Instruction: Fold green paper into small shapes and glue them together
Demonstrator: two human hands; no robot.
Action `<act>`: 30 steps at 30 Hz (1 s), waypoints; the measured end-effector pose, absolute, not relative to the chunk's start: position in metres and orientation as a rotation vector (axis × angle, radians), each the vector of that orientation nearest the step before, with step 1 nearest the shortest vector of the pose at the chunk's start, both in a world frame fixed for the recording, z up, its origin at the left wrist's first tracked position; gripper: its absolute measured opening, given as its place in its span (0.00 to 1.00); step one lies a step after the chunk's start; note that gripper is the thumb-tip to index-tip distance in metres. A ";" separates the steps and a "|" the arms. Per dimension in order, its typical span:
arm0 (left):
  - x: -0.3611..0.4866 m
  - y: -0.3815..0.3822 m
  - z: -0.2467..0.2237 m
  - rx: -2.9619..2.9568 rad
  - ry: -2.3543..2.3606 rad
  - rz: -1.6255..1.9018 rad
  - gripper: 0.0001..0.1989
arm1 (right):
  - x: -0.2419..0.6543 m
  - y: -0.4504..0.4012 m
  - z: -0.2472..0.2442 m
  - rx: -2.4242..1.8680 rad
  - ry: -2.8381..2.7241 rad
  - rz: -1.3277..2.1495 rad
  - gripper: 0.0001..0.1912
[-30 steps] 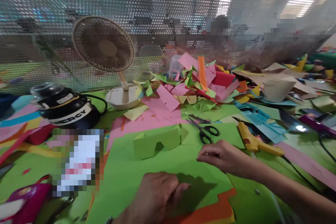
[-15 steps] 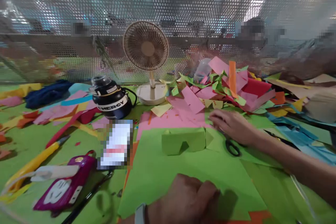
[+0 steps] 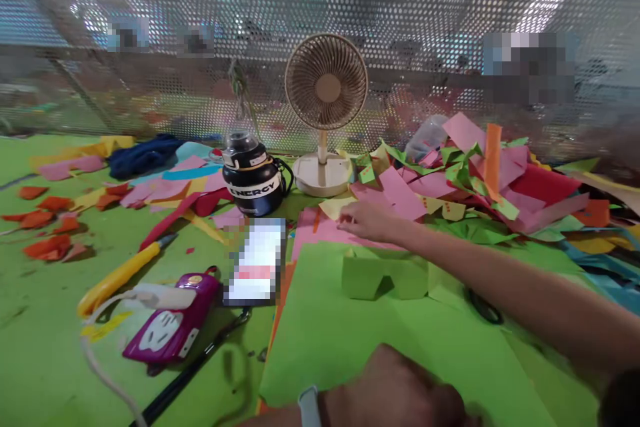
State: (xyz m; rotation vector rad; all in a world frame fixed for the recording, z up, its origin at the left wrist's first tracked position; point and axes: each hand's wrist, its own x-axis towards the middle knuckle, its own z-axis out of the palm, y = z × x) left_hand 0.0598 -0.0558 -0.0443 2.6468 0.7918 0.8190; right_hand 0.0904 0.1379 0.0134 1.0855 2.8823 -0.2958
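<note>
My right hand (image 3: 370,221) reaches over the pink paper (image 3: 327,230), fingertips curled together near its upper part; whether anything is between them is too small to tell. Below it, a folded green paper piece (image 3: 365,277) with a notch in its lower edge stands on a large green sheet (image 3: 345,337). At the bottom, my left hand (image 3: 400,387), with a pale band on the wrist, rests closed over the front of that sheet. Its fingertips are hidden. Dark scissors handles (image 3: 484,307) show partly beneath my right forearm.
A fan (image 3: 326,83) and a dark bottle (image 3: 257,183) stand at the back. Paper scraps (image 3: 400,190) are heaped right. Left lie a phone (image 3: 257,263), a purple power bank (image 3: 175,320) and a yellow-handled cutter (image 3: 123,277). A mesh screen (image 3: 425,7) rises behind.
The view has turned left, so the scene sits farther right. My right hand has moved left from beside the scissors to over the pink paper. My left hand stays low over the green sheet.
</note>
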 end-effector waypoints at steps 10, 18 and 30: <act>0.055 -0.053 -0.048 2.661 0.770 0.776 0.17 | 0.027 0.128 -0.007 1.066 2.833 -0.098 0.20; 0.052 -0.056 -0.037 2.641 0.802 0.696 0.17 | 0.055 0.140 0.011 1.247 2.829 -0.196 0.08; 0.052 -0.055 -0.036 2.586 0.936 0.673 0.17 | 0.088 0.142 0.025 1.399 2.874 -0.206 0.09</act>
